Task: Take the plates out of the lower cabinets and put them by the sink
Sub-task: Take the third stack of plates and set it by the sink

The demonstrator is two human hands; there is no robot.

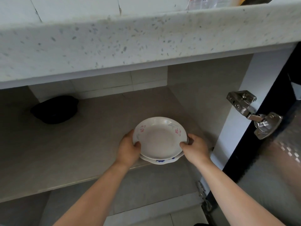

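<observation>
A small stack of plates (160, 139) sits at the front right of the cabinet shelf (81, 144). The top plate is white with pink flowers on its rim; under it shows the edge of a plate with blue marks (161, 161). My left hand (128, 148) grips the stack's left rim, thumb on top. My right hand (194, 148) grips the right rim the same way. Whether the stack is lifted off the shelf I cannot tell.
A black pot (55, 109) stands at the back left of the shelf. The speckled stone countertop (146, 39) overhangs the cabinet. The dark cabinet door (276, 128) hangs open at the right on a metal hinge (254, 114). Tiled floor (146, 193) lies below the shelf.
</observation>
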